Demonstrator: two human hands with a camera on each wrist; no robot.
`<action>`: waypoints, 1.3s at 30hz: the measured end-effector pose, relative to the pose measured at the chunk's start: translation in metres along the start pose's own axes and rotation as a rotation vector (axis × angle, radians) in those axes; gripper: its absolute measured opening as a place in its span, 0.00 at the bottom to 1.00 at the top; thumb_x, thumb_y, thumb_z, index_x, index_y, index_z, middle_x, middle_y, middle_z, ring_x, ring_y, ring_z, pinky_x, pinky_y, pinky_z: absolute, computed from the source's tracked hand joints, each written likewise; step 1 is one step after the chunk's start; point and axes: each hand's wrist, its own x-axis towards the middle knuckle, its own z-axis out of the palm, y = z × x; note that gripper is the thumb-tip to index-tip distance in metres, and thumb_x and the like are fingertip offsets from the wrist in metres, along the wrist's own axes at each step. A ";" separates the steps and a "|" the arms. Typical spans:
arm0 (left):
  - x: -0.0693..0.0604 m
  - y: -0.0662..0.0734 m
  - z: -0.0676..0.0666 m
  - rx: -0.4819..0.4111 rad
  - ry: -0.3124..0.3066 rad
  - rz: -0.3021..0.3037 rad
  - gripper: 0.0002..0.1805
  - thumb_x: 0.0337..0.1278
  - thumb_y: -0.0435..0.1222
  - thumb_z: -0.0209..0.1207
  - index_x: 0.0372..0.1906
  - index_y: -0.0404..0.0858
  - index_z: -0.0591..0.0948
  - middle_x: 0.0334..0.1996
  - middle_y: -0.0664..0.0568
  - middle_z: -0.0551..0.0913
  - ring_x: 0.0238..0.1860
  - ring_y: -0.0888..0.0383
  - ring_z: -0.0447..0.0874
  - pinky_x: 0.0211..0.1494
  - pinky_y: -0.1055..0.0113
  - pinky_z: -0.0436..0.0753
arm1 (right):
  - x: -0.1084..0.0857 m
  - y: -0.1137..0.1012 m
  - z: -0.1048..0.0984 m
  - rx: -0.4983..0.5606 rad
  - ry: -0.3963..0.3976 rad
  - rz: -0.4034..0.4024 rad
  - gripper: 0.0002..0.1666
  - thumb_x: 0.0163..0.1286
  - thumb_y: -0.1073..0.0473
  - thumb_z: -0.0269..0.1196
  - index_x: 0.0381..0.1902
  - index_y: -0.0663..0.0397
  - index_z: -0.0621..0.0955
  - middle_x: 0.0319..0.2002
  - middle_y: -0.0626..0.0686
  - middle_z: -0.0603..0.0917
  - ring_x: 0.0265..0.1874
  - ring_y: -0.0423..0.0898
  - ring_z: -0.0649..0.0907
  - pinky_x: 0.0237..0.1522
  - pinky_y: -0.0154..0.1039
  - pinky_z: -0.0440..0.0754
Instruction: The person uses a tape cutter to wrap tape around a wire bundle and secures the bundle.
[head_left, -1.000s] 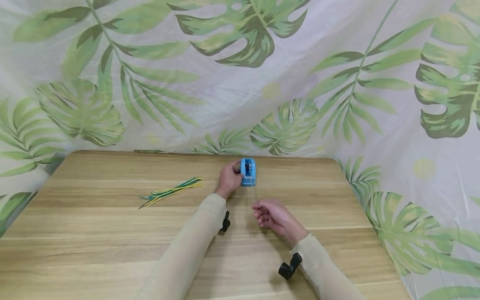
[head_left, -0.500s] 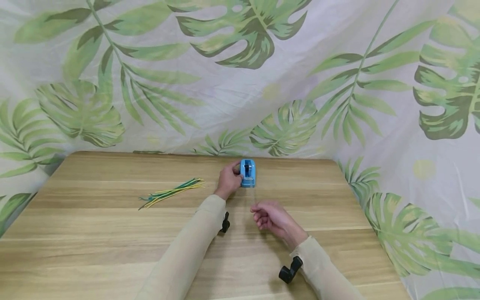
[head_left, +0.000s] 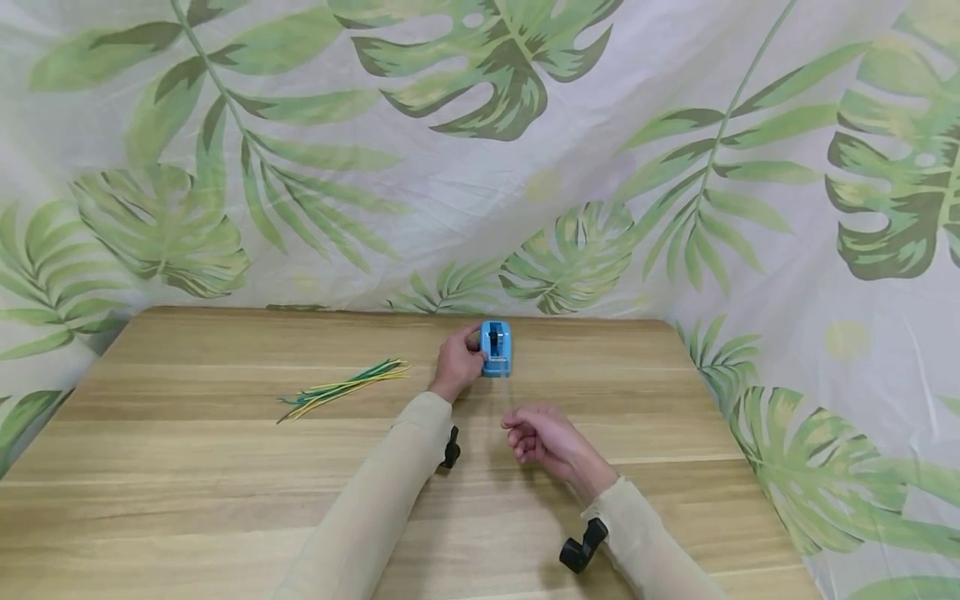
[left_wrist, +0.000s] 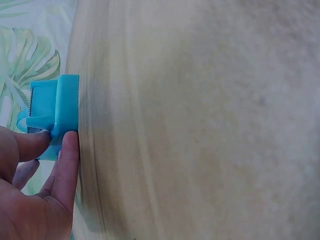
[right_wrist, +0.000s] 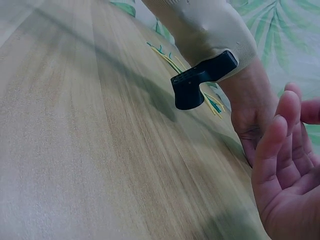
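At the table's back edge stands a blue tape dispenser (head_left: 497, 367), its toothed cutter visible in the left wrist view (left_wrist: 67, 102). My left hand (head_left: 457, 363) grips its left side, thumb and fingers (left_wrist: 69, 165) on the blue body. From the dispenser's front, a faint clear strip of tape (head_left: 507, 393) runs toward me to the fingertips of my right hand (head_left: 551, 437). Thumb and index finger pinch its end above the table, the other fingers curled. The right wrist view shows the right hand (right_wrist: 292, 185), but the pinched end is hidden there.
A loose bundle of green and yellow twist strips (head_left: 345, 387) lies left of my left hand. The wooden table (head_left: 187, 483) ends at a leaf-patterned cloth (head_left: 465, 208) behind and at the sides. Black wrist devices (head_left: 582, 546) sit at both sleeves.
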 end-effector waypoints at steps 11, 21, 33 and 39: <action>-0.001 0.002 0.000 -0.013 -0.016 -0.027 0.30 0.62 0.23 0.60 0.69 0.39 0.75 0.46 0.39 0.83 0.45 0.48 0.82 0.45 0.58 0.84 | -0.005 -0.001 0.003 -0.008 -0.015 -0.013 0.07 0.68 0.64 0.60 0.31 0.59 0.83 0.18 0.47 0.82 0.16 0.37 0.78 0.22 0.30 0.79; -0.001 0.000 0.001 -0.007 -0.004 -0.021 0.30 0.60 0.22 0.61 0.68 0.39 0.76 0.43 0.41 0.83 0.42 0.49 0.81 0.40 0.60 0.84 | -0.009 -0.002 0.003 -0.002 -0.040 -0.029 0.08 0.69 0.64 0.59 0.31 0.59 0.83 0.18 0.47 0.82 0.16 0.37 0.79 0.22 0.30 0.79; -0.001 0.002 -0.002 -0.007 -0.011 -0.028 0.29 0.61 0.23 0.61 0.68 0.39 0.76 0.44 0.40 0.83 0.43 0.48 0.81 0.42 0.59 0.84 | -0.012 0.000 0.005 -0.002 -0.021 -0.034 0.07 0.67 0.64 0.60 0.30 0.57 0.83 0.18 0.47 0.81 0.16 0.37 0.78 0.21 0.30 0.79; -0.002 0.002 -0.001 -0.019 -0.008 -0.014 0.29 0.60 0.22 0.61 0.68 0.37 0.76 0.44 0.39 0.83 0.44 0.47 0.82 0.46 0.57 0.83 | -0.015 0.002 0.003 -0.011 -0.012 -0.028 0.07 0.68 0.63 0.61 0.30 0.57 0.83 0.18 0.46 0.81 0.16 0.37 0.78 0.21 0.31 0.78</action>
